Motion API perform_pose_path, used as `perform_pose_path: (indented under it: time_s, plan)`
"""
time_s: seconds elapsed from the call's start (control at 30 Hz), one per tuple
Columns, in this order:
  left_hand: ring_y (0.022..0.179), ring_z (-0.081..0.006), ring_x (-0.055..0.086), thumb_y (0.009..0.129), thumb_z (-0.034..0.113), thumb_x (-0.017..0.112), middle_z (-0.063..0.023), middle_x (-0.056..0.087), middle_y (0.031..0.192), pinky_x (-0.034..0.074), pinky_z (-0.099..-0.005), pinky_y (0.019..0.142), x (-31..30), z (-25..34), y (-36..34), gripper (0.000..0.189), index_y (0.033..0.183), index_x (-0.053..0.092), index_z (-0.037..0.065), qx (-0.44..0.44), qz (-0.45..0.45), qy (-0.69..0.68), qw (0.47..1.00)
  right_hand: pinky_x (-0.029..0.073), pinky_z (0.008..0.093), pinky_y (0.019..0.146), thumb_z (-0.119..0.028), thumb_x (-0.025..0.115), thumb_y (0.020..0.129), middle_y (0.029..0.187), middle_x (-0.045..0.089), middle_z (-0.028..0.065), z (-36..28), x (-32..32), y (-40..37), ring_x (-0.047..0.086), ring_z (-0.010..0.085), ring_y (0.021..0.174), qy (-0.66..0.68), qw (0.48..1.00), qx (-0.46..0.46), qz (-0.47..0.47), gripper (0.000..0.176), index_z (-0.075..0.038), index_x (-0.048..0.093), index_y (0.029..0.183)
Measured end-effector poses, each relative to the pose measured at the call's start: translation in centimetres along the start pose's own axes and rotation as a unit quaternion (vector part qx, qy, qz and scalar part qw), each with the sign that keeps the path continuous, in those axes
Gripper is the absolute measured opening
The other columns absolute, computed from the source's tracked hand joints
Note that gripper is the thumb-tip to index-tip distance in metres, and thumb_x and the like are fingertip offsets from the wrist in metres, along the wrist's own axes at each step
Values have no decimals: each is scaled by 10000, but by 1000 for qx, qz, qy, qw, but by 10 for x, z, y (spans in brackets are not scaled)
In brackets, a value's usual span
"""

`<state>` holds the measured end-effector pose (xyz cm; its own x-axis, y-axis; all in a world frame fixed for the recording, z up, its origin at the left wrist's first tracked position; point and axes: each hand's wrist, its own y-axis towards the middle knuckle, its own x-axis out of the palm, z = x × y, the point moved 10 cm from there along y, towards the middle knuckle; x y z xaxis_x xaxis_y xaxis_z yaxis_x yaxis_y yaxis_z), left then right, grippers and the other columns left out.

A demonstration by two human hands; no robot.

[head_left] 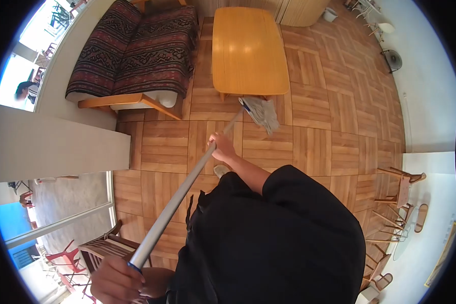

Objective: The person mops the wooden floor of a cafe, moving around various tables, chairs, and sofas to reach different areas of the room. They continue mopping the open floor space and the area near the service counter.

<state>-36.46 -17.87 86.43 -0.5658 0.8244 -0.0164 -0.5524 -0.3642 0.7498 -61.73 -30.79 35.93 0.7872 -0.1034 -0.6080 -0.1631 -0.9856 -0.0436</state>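
Observation:
A string mop spans the view at a slant, its long grey handle [180,195] running from the lower left up towards the table. At the top end of that handle, my left hand [117,278] is wrapped around the shaft near a blue band. Further down the shaft, my right hand [221,146] is closed on it with the arm stretched forward. The grey-white mop head [261,114] lies on the wood-patterned floor [268,152], its strands spread to the right, just in front of the table's near edge.
A low wooden table [248,50] stands ahead, with a patterned-cover sofa [137,55] to its left. A slatted chair [109,248] is at lower left beside the glass door. Wooden chairs [400,187] line the right wall, where a black fan [391,61] also stands. A person [28,91] shows outside the window.

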Motion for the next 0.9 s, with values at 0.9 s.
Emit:
perform_pose_path:
  time_s: [0.9]
  plan:
    - [419, -110, 590, 798, 123, 796, -7, 580, 515, 490, -209, 442, -60, 201, -155, 347, 608, 506, 124, 33, -37, 48, 998, 485, 414, 759, -284, 682, 898, 878, 587, 167, -159, 196, -102, 609, 329, 873, -45, 987, -60, -144, 301, -22, 578, 791]
